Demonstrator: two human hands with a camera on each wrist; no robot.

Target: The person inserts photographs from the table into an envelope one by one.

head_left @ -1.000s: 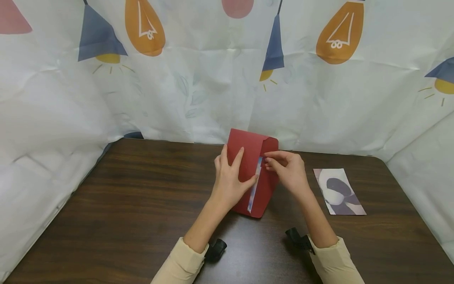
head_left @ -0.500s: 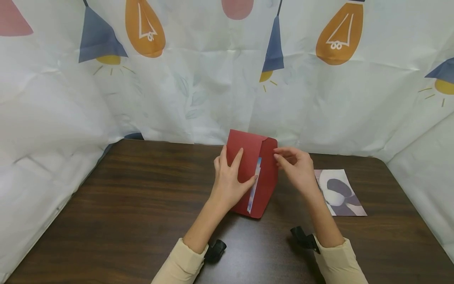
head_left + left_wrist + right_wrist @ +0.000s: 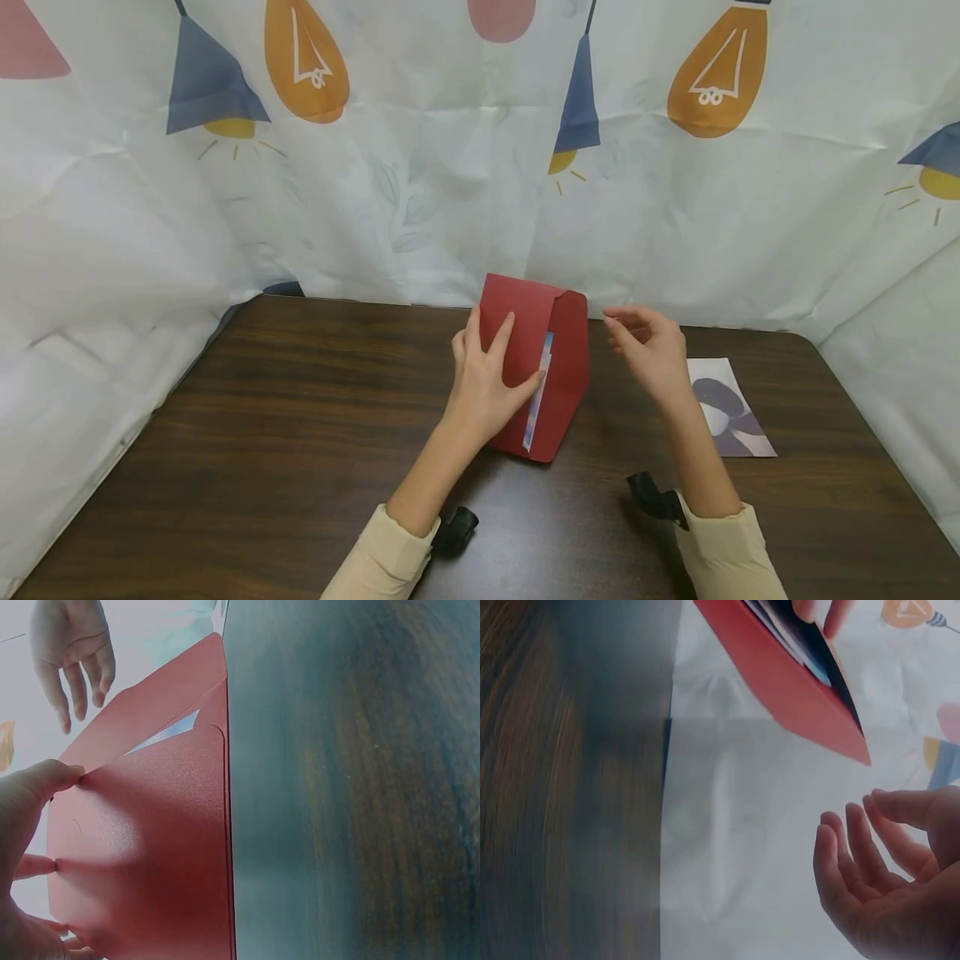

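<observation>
A red envelope (image 3: 516, 333) stands tilted up near the back of the table, flap unfolded to the right. Pale blue-and-white paper (image 3: 542, 379) shows as a narrow strip in its slot. My left hand (image 3: 483, 379) holds the envelope, fingers spread across its face and thumb at the slot's edge; in the left wrist view the fingertips meet the red surface (image 3: 157, 847). My right hand (image 3: 651, 350) hovers to the right of the flap, fingers loosely bent and holding nothing, as the right wrist view shows (image 3: 889, 877).
A card (image 3: 731, 417) with a purple-and-white picture lies on the dark wooden table (image 3: 300, 433), partly hidden behind the right forearm. A white curtain (image 3: 450, 200) printed with lamps hangs along the table's back edge. Black wrist cameras (image 3: 456, 531) sit at both sleeves.
My right hand has let go at the envelope's flap and moved away to the right, now overlapping the card. The left hand and the envelope have hardly moved.
</observation>
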